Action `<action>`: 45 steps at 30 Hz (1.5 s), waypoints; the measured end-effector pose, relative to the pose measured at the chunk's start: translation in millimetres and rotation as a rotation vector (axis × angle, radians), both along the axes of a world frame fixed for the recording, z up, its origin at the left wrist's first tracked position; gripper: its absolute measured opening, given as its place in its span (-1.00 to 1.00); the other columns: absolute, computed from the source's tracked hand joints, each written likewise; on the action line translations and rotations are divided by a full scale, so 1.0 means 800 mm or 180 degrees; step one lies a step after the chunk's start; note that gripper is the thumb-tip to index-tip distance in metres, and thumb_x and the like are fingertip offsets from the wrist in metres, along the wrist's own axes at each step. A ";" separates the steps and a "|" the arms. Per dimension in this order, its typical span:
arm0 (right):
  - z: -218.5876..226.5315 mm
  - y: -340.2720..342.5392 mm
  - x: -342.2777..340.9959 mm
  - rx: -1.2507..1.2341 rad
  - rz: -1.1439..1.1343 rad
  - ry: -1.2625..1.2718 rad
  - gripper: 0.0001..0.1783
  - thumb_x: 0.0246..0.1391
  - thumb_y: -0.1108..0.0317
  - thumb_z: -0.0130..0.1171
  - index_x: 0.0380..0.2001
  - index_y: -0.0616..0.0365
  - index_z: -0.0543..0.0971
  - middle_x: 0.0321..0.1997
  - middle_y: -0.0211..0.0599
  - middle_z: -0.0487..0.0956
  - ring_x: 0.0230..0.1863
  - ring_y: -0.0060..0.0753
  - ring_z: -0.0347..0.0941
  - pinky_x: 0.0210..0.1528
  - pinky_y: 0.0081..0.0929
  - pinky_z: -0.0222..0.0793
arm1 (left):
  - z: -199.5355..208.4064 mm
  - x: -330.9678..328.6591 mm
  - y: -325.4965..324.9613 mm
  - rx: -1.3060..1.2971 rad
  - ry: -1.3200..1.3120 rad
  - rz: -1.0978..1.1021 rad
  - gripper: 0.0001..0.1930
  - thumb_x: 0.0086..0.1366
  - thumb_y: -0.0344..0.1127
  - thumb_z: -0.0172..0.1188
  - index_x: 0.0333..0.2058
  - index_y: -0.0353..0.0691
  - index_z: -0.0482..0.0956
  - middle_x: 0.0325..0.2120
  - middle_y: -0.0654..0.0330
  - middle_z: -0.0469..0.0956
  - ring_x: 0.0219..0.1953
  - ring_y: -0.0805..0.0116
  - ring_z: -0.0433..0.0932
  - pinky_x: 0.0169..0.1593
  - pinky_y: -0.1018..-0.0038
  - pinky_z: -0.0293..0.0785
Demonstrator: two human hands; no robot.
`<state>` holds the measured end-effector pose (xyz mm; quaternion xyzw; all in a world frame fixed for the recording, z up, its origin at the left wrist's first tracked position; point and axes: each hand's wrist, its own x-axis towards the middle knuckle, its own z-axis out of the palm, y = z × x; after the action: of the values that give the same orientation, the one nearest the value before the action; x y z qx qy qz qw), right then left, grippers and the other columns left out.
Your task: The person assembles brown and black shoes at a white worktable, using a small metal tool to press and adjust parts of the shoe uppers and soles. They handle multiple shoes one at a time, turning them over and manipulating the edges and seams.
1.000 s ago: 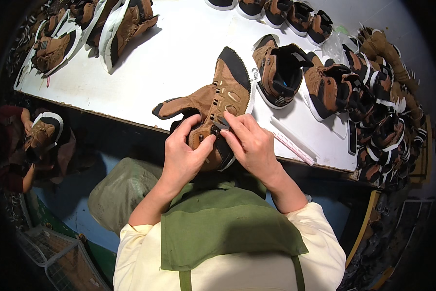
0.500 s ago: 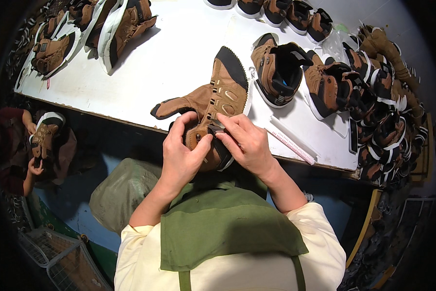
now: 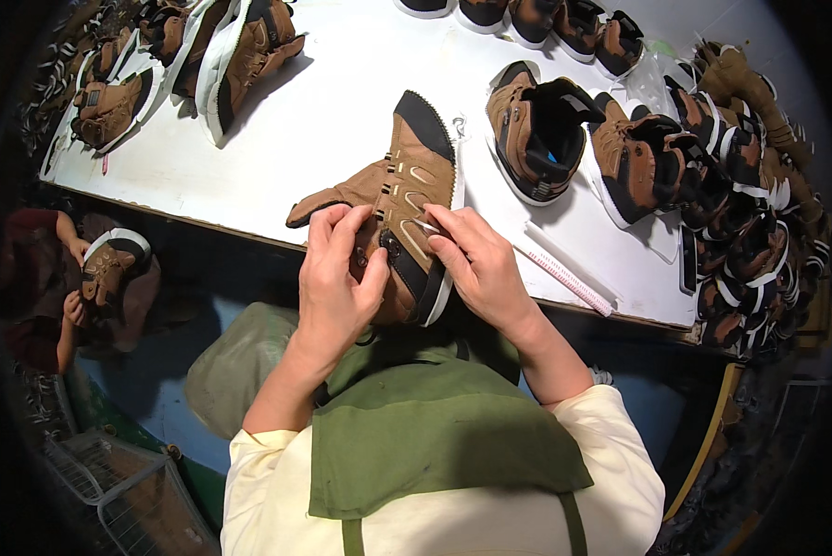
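Head view: the brown-and-black high-top shoe (image 3: 402, 181) lies with its black toe on the white table (image 3: 342, 102), pointing away, and its heel end past the near edge, above the lap. The left hand (image 3: 333, 273) is curled at the ankle opening, fingers and thumb partly closed and holding the upper. The right hand (image 3: 484, 269) is at the lace side, thumb and forefinger nearly together; a thin pale sliver shows between them, but whether it is gripped cannot be told. Both hands hide part of the upper. A finished high-top (image 3: 541, 139) stands to the right, near the work; a translucent strip with red markings (image 3: 569, 278) lies just beside the right hand. A clear plastic bag (image 3: 652, 91), a dark flat rectangular object (image 3: 687, 259) and a heap of shoes (image 3: 745, 241) crowd the right end; more shoes (image 3: 249, 65) lie at far left. Below these, a co-worker holds another shoe (image 3: 112, 269). Compared with half a second ago, the worked shoe sits farther left, with a wider gap to the finished one, and the right fingertips are farther from the left thumb.
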<state>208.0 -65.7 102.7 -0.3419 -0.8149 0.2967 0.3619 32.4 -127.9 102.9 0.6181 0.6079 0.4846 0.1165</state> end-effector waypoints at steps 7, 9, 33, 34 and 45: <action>-0.005 0.017 -0.016 -0.0001 0.0095 0.0042 -0.70 0.14 0.33 0.13 -0.08 0.21 0.49 -0.34 -0.13 0.51 -0.42 -0.09 0.49 -0.39 -0.34 0.40 | 0.009 -0.042 0.006 -0.0330 0.0551 -0.0128 -0.65 0.01 -0.47 0.30 -0.17 -0.36 0.53 -0.24 0.03 0.45 -0.25 0.14 0.53 -0.19 0.40 0.49; -0.001 0.018 -0.019 -0.0029 0.0153 -0.0041 -0.69 0.15 0.32 0.12 -0.07 0.20 0.50 -0.33 -0.14 0.51 -0.41 -0.08 0.50 -0.39 -0.32 0.42 | 0.013 -0.056 0.008 -0.0368 0.0433 -0.0282 -0.69 0.01 -0.48 0.31 -0.20 -0.36 0.55 -0.27 0.04 0.48 -0.30 0.15 0.55 -0.25 0.41 0.51; 0.017 0.025 -0.052 -0.0151 0.0325 -0.0384 -0.72 0.18 0.26 0.08 -0.12 0.21 0.50 -0.38 -0.12 0.48 -0.39 -0.03 0.48 -0.35 -0.24 0.40 | 0.019 -0.131 0.085 0.0397 0.2113 -0.2265 -0.85 0.00 -0.47 0.27 -0.37 -0.22 0.62 -0.44 0.24 0.52 -0.46 0.27 0.53 -0.42 0.41 0.49; 0.017 0.025 -0.053 -0.0167 0.0324 -0.0375 -0.72 0.18 0.26 0.08 -0.12 0.21 0.50 -0.38 -0.12 0.48 -0.38 -0.03 0.48 -0.34 -0.24 0.40 | 0.018 -0.129 0.086 0.0424 0.2089 -0.2262 -0.86 0.00 -0.46 0.26 -0.39 -0.24 0.60 -0.45 0.23 0.51 -0.46 0.26 0.52 -0.43 0.40 0.48; 0.014 0.025 -0.050 -0.0399 0.0351 -0.0201 -0.73 0.15 0.27 0.12 -0.18 0.24 0.55 -0.35 -0.12 0.47 -0.32 -0.03 0.46 -0.28 -0.26 0.38 | 0.023 -0.127 0.074 0.0093 0.2603 -0.2213 -0.89 0.05 -0.45 0.07 -0.40 -0.28 0.41 -0.40 0.12 0.40 -0.30 0.16 0.47 -0.24 0.33 0.44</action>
<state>168.0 -46.0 113.6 -0.3277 -0.8233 0.3556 0.2970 -69.5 -68.8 121.3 0.9228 0.3563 0.1456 0.0153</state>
